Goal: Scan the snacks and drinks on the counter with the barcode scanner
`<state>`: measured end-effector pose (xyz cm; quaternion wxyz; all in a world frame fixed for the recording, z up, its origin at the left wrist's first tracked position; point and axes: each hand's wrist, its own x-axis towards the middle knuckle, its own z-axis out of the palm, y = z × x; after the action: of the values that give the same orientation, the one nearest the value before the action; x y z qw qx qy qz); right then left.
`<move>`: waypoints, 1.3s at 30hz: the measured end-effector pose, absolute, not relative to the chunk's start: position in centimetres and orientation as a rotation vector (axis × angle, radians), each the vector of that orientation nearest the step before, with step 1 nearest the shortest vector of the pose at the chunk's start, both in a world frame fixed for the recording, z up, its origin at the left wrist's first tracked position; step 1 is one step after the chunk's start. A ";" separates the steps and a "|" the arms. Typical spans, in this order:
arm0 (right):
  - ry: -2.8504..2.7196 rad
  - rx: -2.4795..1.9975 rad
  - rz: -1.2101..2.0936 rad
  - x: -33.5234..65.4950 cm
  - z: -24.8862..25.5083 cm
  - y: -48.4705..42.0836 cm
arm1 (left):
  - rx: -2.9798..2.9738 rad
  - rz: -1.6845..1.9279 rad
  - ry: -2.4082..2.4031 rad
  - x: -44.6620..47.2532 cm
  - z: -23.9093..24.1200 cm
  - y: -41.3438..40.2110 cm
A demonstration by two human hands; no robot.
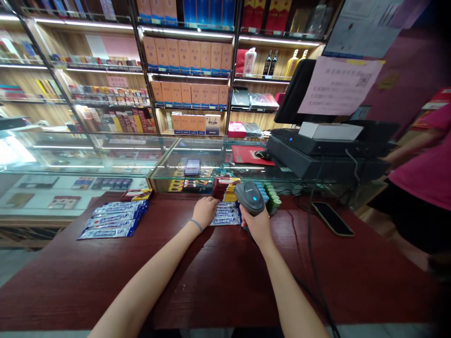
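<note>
My right hand (259, 226) is closed around the grip of a grey barcode scanner (249, 196), whose head points down at a small stack of blue-and-white snack packets (227, 215) on the dark red counter (218, 272). My left hand (204, 210) rests on the left end of those packets, fingers curled onto them. Just behind lie red packets (222, 185) and green packs (272, 196). A second row of blue-and-white packets (114, 218) lies further left.
A black phone (332, 218) lies at the right, with a cable (310, 225) running across the counter. A cash register and monitor (317, 150) stand on the glass display case (105, 159). A person in a pink shirt (428, 164) stands at the right. Shelves of boxes fill the back wall.
</note>
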<state>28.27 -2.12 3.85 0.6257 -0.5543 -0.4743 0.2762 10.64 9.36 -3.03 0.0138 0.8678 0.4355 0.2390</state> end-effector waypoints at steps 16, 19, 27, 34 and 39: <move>-1.383 -1.224 0.646 22.2 2.2 -2.9 | 2.492 0.987 1.743 -12.0 -1.4 2.5; -1.486 -1.208 0.669 20.6 1.1 -2.9 | 2.471 0.925 1.871 -16.2 -2.3 1.0; -1.895 -1.243 0.617 17.4 0.3 -2.2 | 2.392 0.889 2.097 -22.3 -3.9 0.6; -2.099 -1.247 0.437 14.2 0.6 -1.6 | 2.295 0.831 2.171 -22.4 -4.7 1.2; -2.105 -1.209 0.337 13.7 0.4 -2.2 | 2.320 0.859 2.139 -22.4 -4.4 1.2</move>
<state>13.72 -2.20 0.39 0.3387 -0.4642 -0.8081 0.1294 -22.40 1.17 -4.37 -0.0645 0.7078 0.6528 0.2621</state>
